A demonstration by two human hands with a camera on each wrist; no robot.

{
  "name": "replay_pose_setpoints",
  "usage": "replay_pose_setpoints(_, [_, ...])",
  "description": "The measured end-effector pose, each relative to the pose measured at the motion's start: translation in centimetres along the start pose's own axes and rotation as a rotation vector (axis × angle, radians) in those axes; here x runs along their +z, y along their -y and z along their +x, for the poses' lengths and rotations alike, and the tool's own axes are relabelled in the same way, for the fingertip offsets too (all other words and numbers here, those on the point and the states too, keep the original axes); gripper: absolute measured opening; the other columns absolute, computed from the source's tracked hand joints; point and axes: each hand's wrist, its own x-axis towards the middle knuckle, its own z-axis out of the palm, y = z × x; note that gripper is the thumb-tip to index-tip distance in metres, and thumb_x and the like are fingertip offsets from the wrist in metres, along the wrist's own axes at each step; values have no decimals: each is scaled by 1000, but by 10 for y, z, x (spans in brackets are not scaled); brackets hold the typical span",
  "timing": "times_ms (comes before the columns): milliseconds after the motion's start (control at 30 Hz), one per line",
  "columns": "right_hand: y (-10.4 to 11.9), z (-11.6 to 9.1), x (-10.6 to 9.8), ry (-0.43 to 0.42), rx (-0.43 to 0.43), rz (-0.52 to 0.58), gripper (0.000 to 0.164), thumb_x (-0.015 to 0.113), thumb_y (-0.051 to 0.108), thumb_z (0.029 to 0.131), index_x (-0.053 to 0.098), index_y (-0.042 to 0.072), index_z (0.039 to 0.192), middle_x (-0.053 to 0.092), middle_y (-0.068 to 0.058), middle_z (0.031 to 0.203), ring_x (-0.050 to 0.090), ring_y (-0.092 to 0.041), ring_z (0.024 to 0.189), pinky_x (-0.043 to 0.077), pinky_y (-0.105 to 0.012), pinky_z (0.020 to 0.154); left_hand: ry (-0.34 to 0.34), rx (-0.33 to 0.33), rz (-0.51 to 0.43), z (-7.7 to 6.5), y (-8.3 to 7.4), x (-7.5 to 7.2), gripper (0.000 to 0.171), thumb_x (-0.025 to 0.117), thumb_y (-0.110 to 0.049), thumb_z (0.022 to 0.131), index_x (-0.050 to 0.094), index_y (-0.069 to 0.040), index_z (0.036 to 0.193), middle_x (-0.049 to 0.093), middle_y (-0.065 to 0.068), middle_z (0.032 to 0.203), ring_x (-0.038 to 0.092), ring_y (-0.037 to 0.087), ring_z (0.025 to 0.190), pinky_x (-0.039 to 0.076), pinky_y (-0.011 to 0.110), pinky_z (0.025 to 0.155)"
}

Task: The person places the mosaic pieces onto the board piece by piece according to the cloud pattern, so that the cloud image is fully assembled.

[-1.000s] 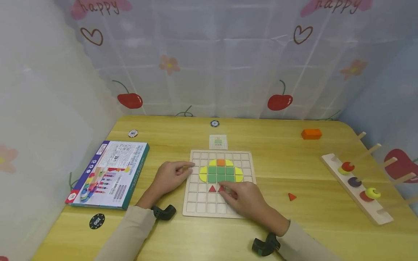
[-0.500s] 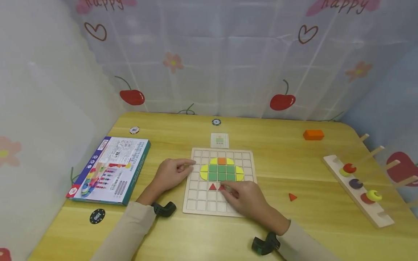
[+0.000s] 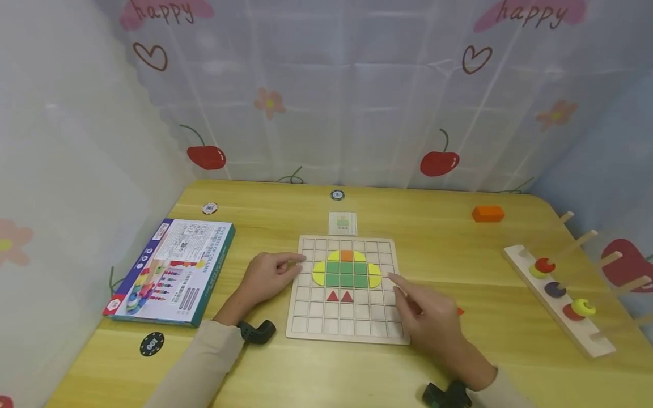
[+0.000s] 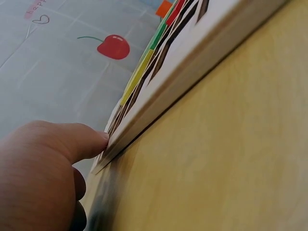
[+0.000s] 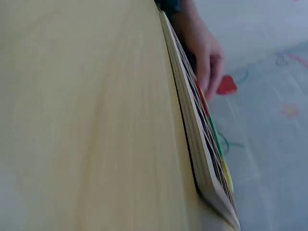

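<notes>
A wooden grid board (image 3: 331, 326) lies before me. Green square tiles (image 3: 346, 280) fill its middle, with yellow rounded tiles (image 3: 374, 275) around them and an orange square tile (image 3: 346, 255) on top. Below the green ones sit two red triangle tiles (image 3: 333, 296), side by side. My left hand (image 3: 267, 276) rests its fingertips at the board's left edge; the left wrist view shows a fingertip (image 4: 103, 138) against the rim. By the right edge is my right hand (image 3: 433, 317), fingers extended with nothing visible between them. It partly covers a loose red triangle (image 3: 461, 311) on the table.
A small pattern card (image 3: 343, 224) lies behind the board. At left are a toy box (image 3: 173, 272) and a black chip (image 3: 152, 344); two more chips lie farther back. To the right stand an orange block (image 3: 488, 214) and a peg rack (image 3: 558, 303) with coloured beads.
My right hand has let go of the second red triangle, which now lies on the board, and has moved right toward the board's edge. The left hand stays in place.
</notes>
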Motion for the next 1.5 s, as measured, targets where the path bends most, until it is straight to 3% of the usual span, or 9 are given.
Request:
replay_pose_setpoints(133, [-25, -18, -40, 6, 62, -83, 33, 64, 31, 98, 78, 5, 114, 48, 15, 61, 36, 3, 51, 31, -15, 45, -1, 9, -2, 1, -2, 1, 20, 71, -27, 97, 79, -24, 116, 34, -10, 52, 29, 5, 47, 27, 25, 52])
replay_pose_setpoints(367, [-56, -36, -101, 380, 430, 17, 36, 85, 10, 83, 77, 16, 118, 45, 16, 59, 38, -1, 49, 32, -19, 45, 0, 12, 3, 0, -2, 0, 20, 71, -27, 98, 79, -23, 116, 35, -10, 51, 28, 5, 46, 27, 26, 52])
replay_pose_setpoints(500, [-62, -41, -117, 538, 532, 48, 32, 82, 20, 88, 77, 23, 120, 43, 14, 59, 39, -4, 50, 33, -24, 45, -7, 13, 11, 0, 0, 1, 20, 71, -28, 98, 79, -24, 116, 34, -11, 51, 27, 5, 47, 27, 26, 52])
replay_pose_setpoints(700, [-63, -42, -118, 617, 569, 14, 29, 79, 29, 91, 78, 26, 121, 45, 15, 58, 41, -3, 52, 35, -24, 47, -4, 18, 8, 1, 0, 0, 20, 71, -28, 98, 79, -24, 115, 34, -11, 51, 28, 4, 47, 27, 26, 52])
replay_pose_setpoints(1033, [-62, -45, -108, 589, 509, -60, 31, 78, 27, 92, 77, 21, 122, 49, 17, 61, 40, -1, 52, 35, -23, 49, -2, 1, 9, 0, -2, -1, 20, 71, -28, 97, 79, -23, 115, 35, -10, 51, 28, 5, 47, 27, 26, 52])
replay_pose_setpoints(1133, [-63, -46, -105, 574, 485, -81, 28, 78, 27, 92, 78, 22, 120, 69, 12, 78, 46, 1, 59, 40, -22, 54, -2, -2, 12, 0, -2, -1, 20, 71, -28, 98, 79, -24, 115, 35, -10, 51, 28, 6, 47, 27, 26, 52])
replay_pose_setpoints(1233, [-63, -47, -101, 537, 459, -87, 25, 80, 24, 91, 79, 21, 116, 77, 5, 101, 52, 1, 65, 43, -19, 60, 0, -7, 11, -1, -1, -1, 20, 71, -28, 98, 79, -24, 115, 35, -10, 51, 28, 6, 46, 27, 26, 52])
replay_pose_setpoints(1333, [-58, -46, -92, 482, 455, -89, 25, 82, 23, 89, 80, 20, 114, 72, 12, 80, 49, 2, 58, 41, -19, 54, -1, -9, 2, -2, -1, -1, 20, 72, -28, 97, 79, -24, 115, 35, -10, 51, 29, 6, 46, 28, 26, 52])
replay_pose_setpoints(1500, [-44, -42, -68, 344, 404, -49, 26, 88, 19, 81, 80, 21, 106, 40, 21, 56, 36, 1, 48, 30, -17, 46, -3, -3, -3, -1, -1, -1, 20, 72, -28, 97, 79, -24, 115, 35, -10, 51, 29, 5, 46, 28, 26, 51])
